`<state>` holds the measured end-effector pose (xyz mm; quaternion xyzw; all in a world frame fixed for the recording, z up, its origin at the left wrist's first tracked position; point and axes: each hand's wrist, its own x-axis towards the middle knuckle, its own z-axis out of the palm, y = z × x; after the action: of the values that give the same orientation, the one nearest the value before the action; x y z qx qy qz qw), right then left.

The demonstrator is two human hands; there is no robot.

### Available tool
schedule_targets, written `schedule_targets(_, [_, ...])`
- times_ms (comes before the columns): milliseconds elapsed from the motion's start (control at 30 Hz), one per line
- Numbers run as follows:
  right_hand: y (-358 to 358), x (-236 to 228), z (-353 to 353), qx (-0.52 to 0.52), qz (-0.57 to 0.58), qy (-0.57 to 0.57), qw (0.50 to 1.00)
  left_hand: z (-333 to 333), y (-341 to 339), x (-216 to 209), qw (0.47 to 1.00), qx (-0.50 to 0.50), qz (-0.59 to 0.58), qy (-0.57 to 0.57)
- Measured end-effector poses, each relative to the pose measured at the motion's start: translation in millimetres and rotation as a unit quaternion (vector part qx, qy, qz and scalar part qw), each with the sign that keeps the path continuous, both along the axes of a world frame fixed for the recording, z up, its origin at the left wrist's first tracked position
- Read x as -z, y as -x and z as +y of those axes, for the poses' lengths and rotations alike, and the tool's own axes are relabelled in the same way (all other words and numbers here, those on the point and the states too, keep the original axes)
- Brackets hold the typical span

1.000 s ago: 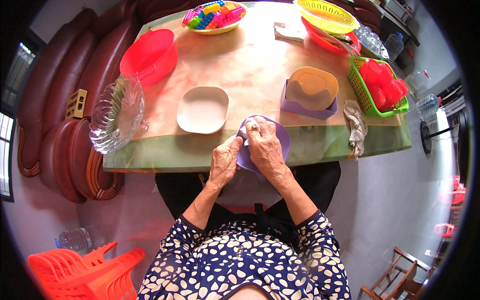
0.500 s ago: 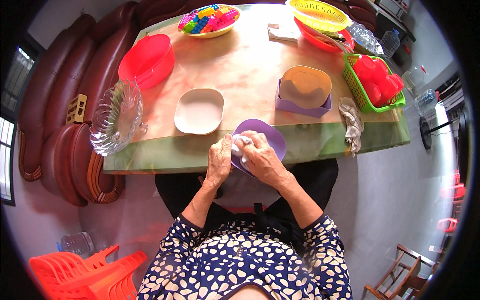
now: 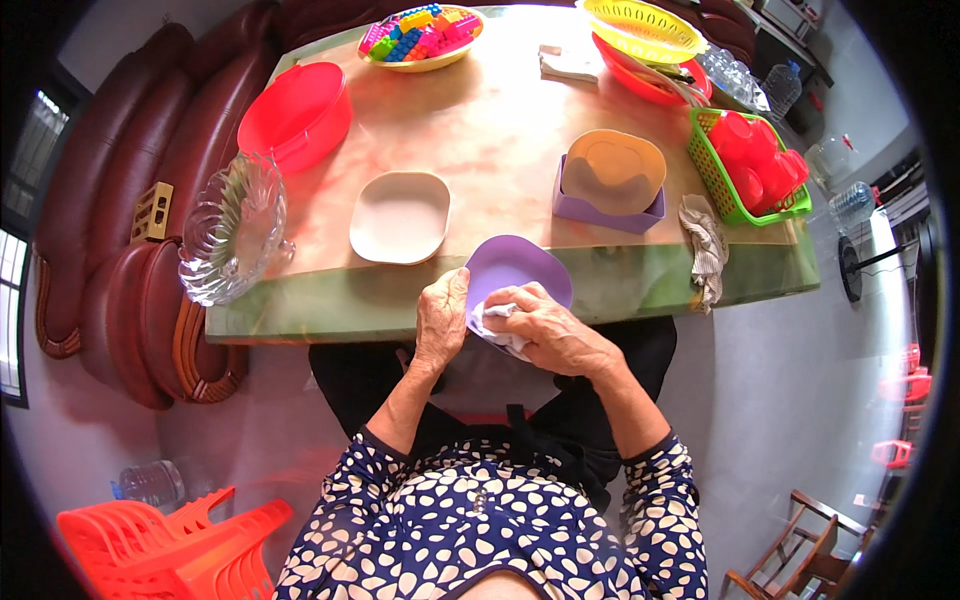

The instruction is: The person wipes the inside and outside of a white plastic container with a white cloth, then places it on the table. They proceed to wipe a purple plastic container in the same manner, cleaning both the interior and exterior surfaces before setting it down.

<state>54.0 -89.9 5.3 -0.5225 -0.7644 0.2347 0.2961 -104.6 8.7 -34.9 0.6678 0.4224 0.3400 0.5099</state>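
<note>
My left hand (image 3: 441,318) grips the left rim of a purple bowl (image 3: 525,270), held tilted at the table's near edge. Inside its lower part, my right hand (image 3: 555,335) presses a bunched white cloth (image 3: 500,325) against the surface. A whitish rounded-square bowl (image 3: 400,217) sits on the table just beyond my left hand. Farther right, an orange bowl (image 3: 612,170) rests tilted in a purple rectangular container (image 3: 607,213). A crumpled striped cloth (image 3: 705,250) lies by the right end of the table.
On the table (image 3: 470,130) are a red basin (image 3: 297,115), a clear glass fruit bowl (image 3: 232,235), a dish of toy blocks (image 3: 420,40), a green basket (image 3: 722,180) of red cups and a yellow colander (image 3: 640,28). Red plastic chairs (image 3: 180,550) stand at lower left.
My right hand has slid the cloth toward me and slightly right, to the bowl's near side, uncovering more of its inside. My left hand keeps its hold on the rim.
</note>
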Motion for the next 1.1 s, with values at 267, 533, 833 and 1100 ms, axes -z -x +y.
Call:
schedule_targets(267, [-0.9,-6.2,-12.8,0.205,-0.193,-0.025,0.959,-3.1,-0.8,1.9,1.000,-0.002,0.000,0.013])
schedule_targets(533, [8.3,1.8,-10.8,0.138,-0.126,-0.071,0.980,-0.1,-0.9,6.4,0.999,-0.016,0.030,0.010])
schedule_targets(833, [7.7,8.9,10.1,0.232,-0.119,-0.116,0.958,-3.7,-3.7,1.3,0.999,-0.024,0.032,-0.021])
schedule_targets(1100, [18.3,13.2,5.8,0.155,-0.100,-0.100,0.978,-2.3,-1.8,3.7,0.998,-0.015,0.044,-0.050])
